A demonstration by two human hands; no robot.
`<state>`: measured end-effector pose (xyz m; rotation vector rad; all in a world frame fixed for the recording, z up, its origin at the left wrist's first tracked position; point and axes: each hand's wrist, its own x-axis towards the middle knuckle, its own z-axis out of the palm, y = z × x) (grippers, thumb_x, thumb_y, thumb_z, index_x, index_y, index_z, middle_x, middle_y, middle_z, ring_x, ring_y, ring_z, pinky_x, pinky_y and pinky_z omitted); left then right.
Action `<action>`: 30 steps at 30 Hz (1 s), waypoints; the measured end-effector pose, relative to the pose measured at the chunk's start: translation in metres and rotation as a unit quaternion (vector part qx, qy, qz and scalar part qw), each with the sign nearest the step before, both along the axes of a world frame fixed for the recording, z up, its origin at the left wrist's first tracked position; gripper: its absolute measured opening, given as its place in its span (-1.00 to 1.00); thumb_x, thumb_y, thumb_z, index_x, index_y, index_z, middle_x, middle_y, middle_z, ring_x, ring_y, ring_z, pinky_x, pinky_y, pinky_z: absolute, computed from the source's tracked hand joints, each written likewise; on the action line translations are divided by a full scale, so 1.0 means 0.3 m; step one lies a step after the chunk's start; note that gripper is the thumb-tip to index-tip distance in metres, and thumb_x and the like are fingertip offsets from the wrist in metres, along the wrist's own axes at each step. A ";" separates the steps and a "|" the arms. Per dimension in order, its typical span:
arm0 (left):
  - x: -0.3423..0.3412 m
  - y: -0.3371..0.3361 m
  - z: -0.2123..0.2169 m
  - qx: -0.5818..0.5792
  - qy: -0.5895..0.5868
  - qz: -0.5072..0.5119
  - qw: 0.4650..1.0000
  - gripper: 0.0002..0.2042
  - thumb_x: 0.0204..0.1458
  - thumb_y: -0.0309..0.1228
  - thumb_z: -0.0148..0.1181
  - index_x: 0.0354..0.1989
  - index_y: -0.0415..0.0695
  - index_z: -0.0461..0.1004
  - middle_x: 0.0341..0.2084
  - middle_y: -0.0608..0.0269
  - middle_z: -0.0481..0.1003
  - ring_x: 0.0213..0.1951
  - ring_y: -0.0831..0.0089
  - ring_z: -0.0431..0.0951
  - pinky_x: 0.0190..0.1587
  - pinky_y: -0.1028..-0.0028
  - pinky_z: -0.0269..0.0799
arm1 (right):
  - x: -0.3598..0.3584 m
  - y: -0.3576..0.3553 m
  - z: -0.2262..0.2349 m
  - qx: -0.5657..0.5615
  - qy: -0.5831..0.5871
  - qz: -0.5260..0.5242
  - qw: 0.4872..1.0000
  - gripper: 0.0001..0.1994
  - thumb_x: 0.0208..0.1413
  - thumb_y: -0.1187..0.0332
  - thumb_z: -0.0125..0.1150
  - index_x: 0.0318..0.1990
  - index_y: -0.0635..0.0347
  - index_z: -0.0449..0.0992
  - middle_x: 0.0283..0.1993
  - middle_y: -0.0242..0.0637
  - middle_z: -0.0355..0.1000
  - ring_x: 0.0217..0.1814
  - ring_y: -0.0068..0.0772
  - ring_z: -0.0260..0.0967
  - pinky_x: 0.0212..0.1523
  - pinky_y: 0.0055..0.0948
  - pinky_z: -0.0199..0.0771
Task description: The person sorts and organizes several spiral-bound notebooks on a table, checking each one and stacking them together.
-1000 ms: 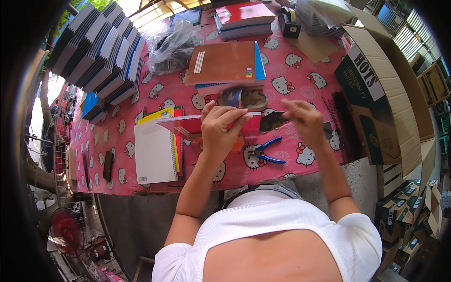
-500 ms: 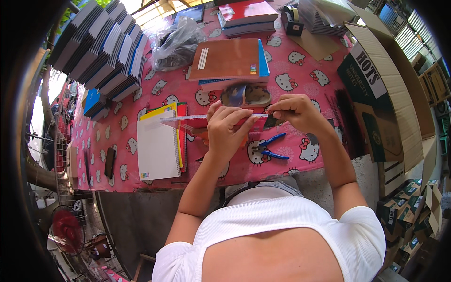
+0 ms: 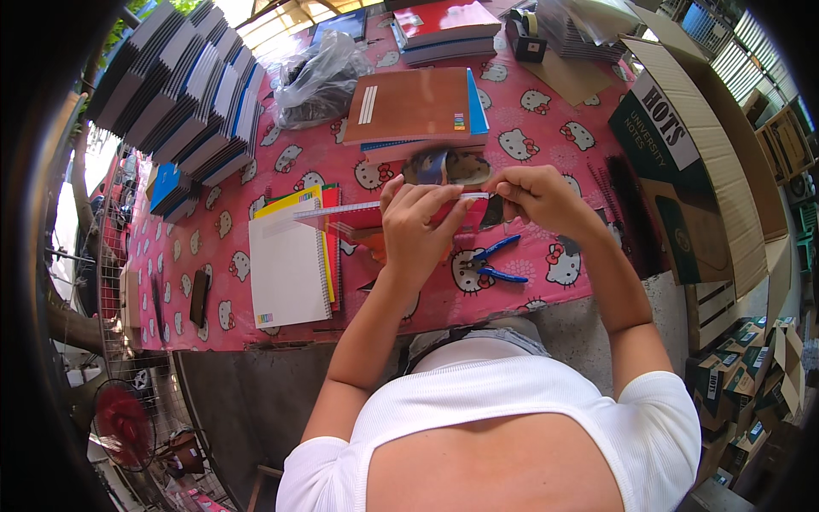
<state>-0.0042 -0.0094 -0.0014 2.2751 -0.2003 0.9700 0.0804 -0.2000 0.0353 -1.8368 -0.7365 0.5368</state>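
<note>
While the left hand (image 3: 415, 229) and right hand (image 3: 533, 194) sit at the frame's centre, both pinch 1 long white spiral coil (image 3: 358, 208), fingers closed on it. The coil runs leftward from the grips, above the white notebook (image 3: 287, 273); blue-handled pliers (image 3: 490, 262) lie just below.

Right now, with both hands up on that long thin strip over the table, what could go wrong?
The left hand and right hand hold the long thin strip near one end only; its free end juts out over the spiral notebooks, so it might sag or bend. The blue-handled pliers lie just below the hands, and a wrist could knock them toward the table edge.
</note>
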 end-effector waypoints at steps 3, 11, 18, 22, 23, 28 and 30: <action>0.009 0.000 0.004 -0.014 0.050 0.011 0.999 -0.80 -0.23 -0.33 0.43 -0.39 -0.07 0.63 -0.46 0.34 0.57 -0.31 0.42 0.55 0.09 0.31 0.21 | -0.036 0.016 -0.029 -0.027 -0.180 -0.088 0.979 -0.79 0.03 0.51 0.23 -0.14 0.22 0.49 -0.43 -0.26 0.41 -0.45 -0.37 0.42 -0.46 -0.38 0.38; -0.015 -0.001 -0.002 0.063 0.047 0.049 0.996 -0.82 -0.24 -0.30 0.40 -0.40 0.02 0.63 -0.42 0.44 0.58 -0.24 0.46 0.52 0.17 0.20 -0.06 | -0.067 0.029 -0.021 -0.034 -0.393 -0.099 0.914 -0.81 0.01 0.41 0.24 -0.20 0.13 0.43 -0.37 -0.27 0.35 -0.38 -0.10 0.41 -0.42 -0.27 0.38; -0.010 0.001 -0.010 0.051 0.046 0.042 0.997 -0.83 -0.22 -0.30 0.39 -0.41 0.01 0.63 -0.43 0.43 0.59 -0.29 0.50 0.53 0.13 0.20 0.00 | -0.071 0.042 -0.037 -0.039 -0.373 -0.084 0.923 -0.81 0.01 0.36 0.25 -0.23 0.10 0.43 -0.30 -0.27 0.35 -0.31 -0.11 0.40 -0.42 -0.21 0.36; -0.015 0.003 -0.010 0.051 0.045 0.036 0.997 -0.84 -0.21 -0.30 0.38 -0.41 0.01 0.63 -0.43 0.44 0.59 -0.30 0.50 0.53 0.12 0.21 0.01 | -0.081 0.060 -0.017 -0.010 -0.391 -0.112 0.914 -0.82 0.01 0.34 0.25 -0.25 0.13 0.43 -0.34 -0.27 0.35 -0.36 -0.12 0.41 -0.45 -0.23 0.38; -0.015 0.002 -0.012 0.050 0.039 0.035 0.997 -0.85 -0.21 -0.30 0.38 -0.42 0.01 0.63 -0.44 0.44 0.59 -0.30 0.50 0.53 0.12 0.21 0.02 | -0.082 0.059 -0.027 -0.010 -0.390 -0.112 0.914 -0.82 0.01 0.34 0.25 -0.25 0.13 0.43 -0.34 -0.27 0.35 -0.36 -0.12 0.41 -0.45 -0.23 0.38; -0.022 0.003 -0.008 0.052 0.050 0.033 0.997 -0.85 -0.21 -0.30 0.38 -0.42 0.03 0.63 -0.45 0.45 0.59 -0.31 0.51 0.53 0.11 0.21 0.02 | -0.092 0.084 -0.012 0.008 -0.420 -0.127 0.899 -0.84 0.01 0.35 0.25 -0.28 0.13 0.43 -0.35 -0.27 0.35 -0.35 -0.11 0.41 -0.44 -0.21 0.38; -0.023 0.005 -0.010 0.048 0.045 0.036 0.997 -0.85 -0.21 -0.31 0.38 -0.42 0.03 0.63 -0.45 0.45 0.59 -0.31 0.51 0.53 0.11 0.22 0.02 | -0.100 0.072 -0.029 -0.048 -0.403 -0.096 0.909 -0.81 0.00 0.34 0.26 -0.26 0.14 0.42 -0.30 -0.24 0.35 -0.30 -0.09 0.41 -0.40 -0.20 0.39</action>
